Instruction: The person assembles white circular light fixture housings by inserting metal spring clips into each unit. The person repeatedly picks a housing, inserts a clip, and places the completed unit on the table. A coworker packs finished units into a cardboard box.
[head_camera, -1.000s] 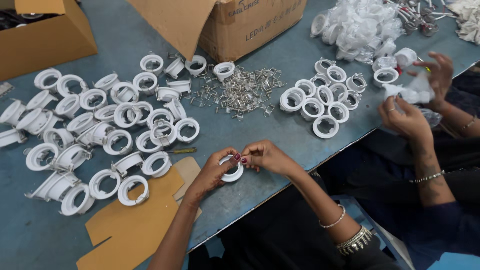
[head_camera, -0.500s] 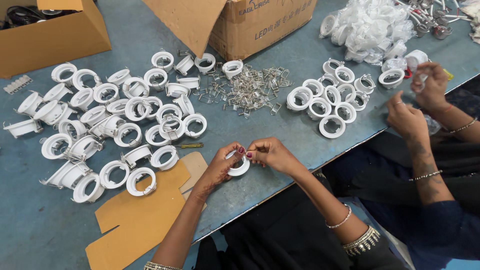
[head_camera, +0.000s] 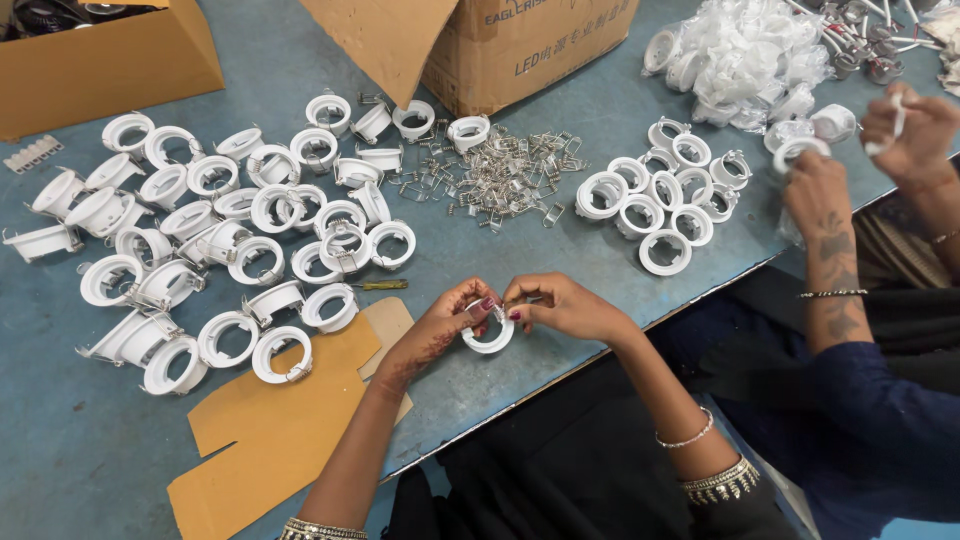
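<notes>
Both my hands hold one white plastic ring (head_camera: 490, 338) just above the blue table (head_camera: 560, 290) near its front edge. My left hand (head_camera: 440, 325) pinches the ring's left side. My right hand (head_camera: 560, 305) grips its top right, where a small metal spring clip sits under my fingertips. A large spread of white rings with clips (head_camera: 220, 240) lies to the left of my hands. A heap of loose metal spring clips (head_camera: 500, 175) lies farther back.
A second group of white rings (head_camera: 665, 200) lies right of the clips. A co-worker's hands (head_camera: 870, 160) handle a ring at the right. Cardboard boxes (head_camera: 520, 45) stand at the back, a flat cardboard piece (head_camera: 270, 420) and a small screwdriver (head_camera: 385, 285) near me, plastic bags (head_camera: 745, 50) far right.
My hands have stayed on the ring, with my fingers shifting slightly around it. The co-worker's hands have risen a little. The view has shifted slightly.
</notes>
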